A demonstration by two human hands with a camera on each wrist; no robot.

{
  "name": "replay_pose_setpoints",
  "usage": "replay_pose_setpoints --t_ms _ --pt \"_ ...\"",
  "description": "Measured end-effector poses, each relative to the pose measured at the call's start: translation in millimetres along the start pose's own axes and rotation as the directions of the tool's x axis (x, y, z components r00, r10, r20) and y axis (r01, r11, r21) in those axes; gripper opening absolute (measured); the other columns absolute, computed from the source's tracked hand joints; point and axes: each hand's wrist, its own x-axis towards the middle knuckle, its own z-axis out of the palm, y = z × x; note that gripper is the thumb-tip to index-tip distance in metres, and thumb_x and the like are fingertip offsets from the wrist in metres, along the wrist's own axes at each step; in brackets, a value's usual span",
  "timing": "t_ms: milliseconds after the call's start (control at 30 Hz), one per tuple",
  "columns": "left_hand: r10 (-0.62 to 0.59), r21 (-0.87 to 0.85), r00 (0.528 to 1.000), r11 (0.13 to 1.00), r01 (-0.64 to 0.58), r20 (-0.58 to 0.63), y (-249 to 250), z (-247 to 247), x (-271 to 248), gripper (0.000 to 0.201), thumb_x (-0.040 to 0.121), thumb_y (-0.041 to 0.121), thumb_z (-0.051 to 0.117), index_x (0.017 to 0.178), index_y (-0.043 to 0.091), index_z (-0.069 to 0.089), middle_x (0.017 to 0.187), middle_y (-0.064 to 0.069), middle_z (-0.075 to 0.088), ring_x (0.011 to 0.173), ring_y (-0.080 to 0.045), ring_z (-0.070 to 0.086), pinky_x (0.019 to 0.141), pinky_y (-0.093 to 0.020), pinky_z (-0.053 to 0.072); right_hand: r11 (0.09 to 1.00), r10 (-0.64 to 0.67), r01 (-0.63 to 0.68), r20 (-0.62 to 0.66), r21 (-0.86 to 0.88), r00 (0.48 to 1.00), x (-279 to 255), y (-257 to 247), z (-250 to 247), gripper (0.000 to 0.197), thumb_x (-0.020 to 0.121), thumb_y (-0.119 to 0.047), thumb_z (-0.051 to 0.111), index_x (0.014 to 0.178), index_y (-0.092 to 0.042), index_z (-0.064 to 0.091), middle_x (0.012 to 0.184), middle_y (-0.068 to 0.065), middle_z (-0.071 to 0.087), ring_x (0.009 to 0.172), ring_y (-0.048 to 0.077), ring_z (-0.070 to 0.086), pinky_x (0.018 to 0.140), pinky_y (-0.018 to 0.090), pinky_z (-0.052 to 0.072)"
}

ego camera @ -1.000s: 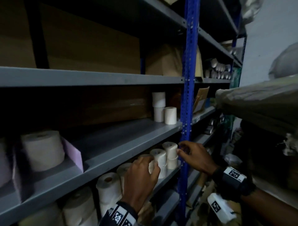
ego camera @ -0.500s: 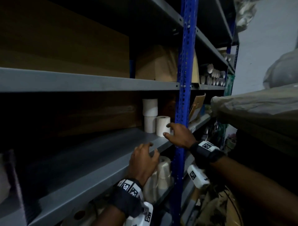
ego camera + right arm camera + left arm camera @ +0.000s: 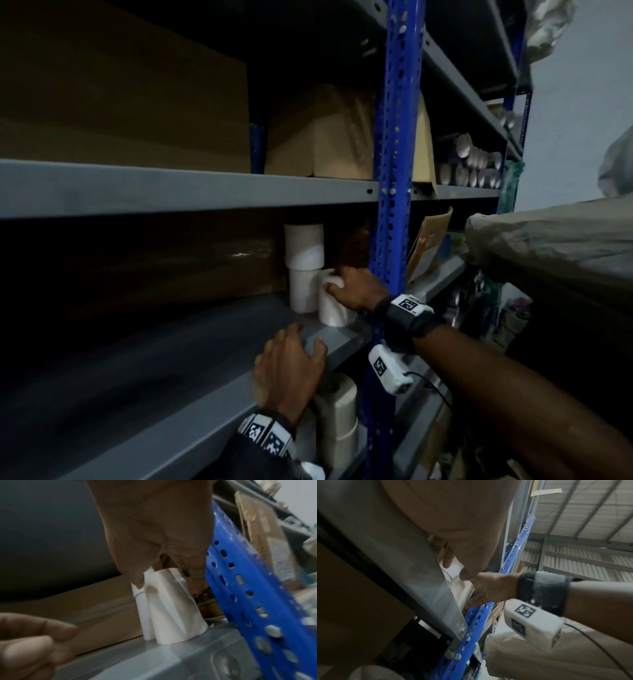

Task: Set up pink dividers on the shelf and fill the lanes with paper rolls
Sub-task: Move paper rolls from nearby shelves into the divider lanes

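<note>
A white paper roll (image 3: 330, 310) stands upright on the grey middle shelf (image 3: 171, 377), close to the blue post. My right hand (image 3: 356, 291) grips its top from the right; in the right wrist view the thumb and fingers of this hand (image 3: 154, 527) curl round the roll (image 3: 171, 608). Just behind it stands a stack of two more white rolls (image 3: 304, 260). My left hand (image 3: 291, 366) rests on the shelf's front lip with fingers spread and holds nothing. No pink divider is in view.
The blue perforated post (image 3: 394, 171) rises right beside my right wrist. Cardboard boxes (image 3: 322, 137) fill the shelf above. More paper rolls (image 3: 337, 411) stand on the lower shelf under my left hand. A covered bulky load (image 3: 548, 246) juts in from the right.
Both hands have come up from the lower shelf's rolls to the middle shelf. My right hand reached the front roll and took hold of it; my left hand settled on the shelf lip.
</note>
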Motion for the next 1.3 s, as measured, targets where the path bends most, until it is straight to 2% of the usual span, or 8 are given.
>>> replay_pose_setpoints --t_ms 267,367,600,700,867,1000,1167,1300 --pt "0.005 0.100 0.999 0.995 0.000 -0.044 2 7 0 0.067 0.091 0.069 0.040 0.143 0.028 0.044 0.142 0.002 0.055 0.128 -0.021 0.053 0.103 -0.039 0.041 0.971 -0.135 0.144 -0.059 0.192 0.989 -8 11 -8 0.055 0.082 -0.054 0.064 0.126 -0.021 0.061 0.132 0.003 0.062 0.122 0.025 0.056 0.099 0.036 0.047" --pt "0.023 0.086 0.999 0.996 -0.021 -0.026 4 3 -4 0.073 0.088 0.073 0.044 0.145 0.028 0.042 0.143 0.000 0.054 0.130 -0.024 0.052 0.102 -0.040 0.042 0.932 -0.201 0.228 -0.124 0.283 0.972 -30 2 -18 0.049 0.081 -0.051 0.068 0.120 -0.022 0.066 0.124 -0.001 0.066 0.111 0.019 0.063 0.090 0.031 0.051" --pt "0.070 -0.298 0.994 0.950 -0.091 -0.078 4 -30 -31 0.081 0.080 0.064 0.069 0.146 0.031 0.036 0.141 0.002 0.051 0.127 -0.019 0.051 0.098 -0.041 0.049 0.797 -0.317 0.357 -0.166 0.487 0.934 -99 -39 -49 0.047 0.079 -0.051 0.070 0.118 -0.025 0.068 0.115 -0.009 0.069 0.099 0.007 0.064 0.078 0.022 0.051" --pt "0.063 -0.350 0.986 0.930 -0.113 -0.152 -2 -54 -55 0.077 0.079 0.056 0.073 0.143 0.032 0.040 0.136 0.005 0.055 0.120 -0.014 0.054 0.094 -0.040 0.052 0.758 -0.365 0.408 -0.188 0.509 0.912 -129 -60 -60 0.048 0.076 -0.053 0.071 0.116 -0.028 0.069 0.115 -0.012 0.069 0.100 0.004 0.063 0.080 0.021 0.051" --pt "0.013 -0.340 0.958 0.933 -0.114 -0.286 -20 -100 -113 0.077 0.072 0.056 0.075 0.139 0.033 0.045 0.125 0.009 0.056 0.110 -0.009 0.057 0.088 -0.034 0.053 0.649 -0.436 0.450 -0.185 0.613 0.881 -180 -103 -67 0.057 0.069 -0.063 0.070 0.113 -0.026 0.070 0.109 -0.011 0.070 0.097 0.004 0.066 0.084 0.037 0.057" --pt "-0.022 -0.313 0.925 0.944 -0.106 -0.378 -41 -141 -167 0.074 0.071 0.053 0.076 0.136 0.035 0.047 0.117 0.014 0.055 0.103 -0.001 0.056 0.080 -0.019 0.047 0.598 -0.508 0.495 -0.179 0.630 0.843 -227 -144 -65 0.059 0.066 -0.074 0.065 0.112 -0.037 0.068 0.110 -0.020 0.069 0.101 -0.001 0.064 0.086 0.032 0.056" --pt "-0.036 -0.272 0.896 0.958 -0.096 -0.443 -79 -198 -246 0.074 0.071 0.056 0.075 0.137 0.035 0.047 0.120 0.018 0.055 0.106 0.004 0.055 0.081 -0.018 0.049 0.547 -0.615 0.529 -0.117 0.649 0.780 -296 -201 -61 0.050 0.071 -0.068 0.063 0.112 -0.039 0.065 0.117 -0.019 0.065 0.106 -0.003 0.061 0.092 0.030 0.053" --pt "-0.057 -0.264 0.880 0.961 -0.079 -0.471 -106 -243 -307 0.072 0.072 0.052 0.077 0.136 0.033 0.050 0.120 0.017 0.057 0.106 0.001 0.057 0.083 -0.028 0.054 0.557 -0.673 0.526 -0.023 0.643 0.740 -349 -250 -61 0.039 0.074 -0.056 0.066 0.111 -0.042 0.065 0.120 -0.019 0.059 0.112 -0.002 0.056 0.096 0.032 0.051"
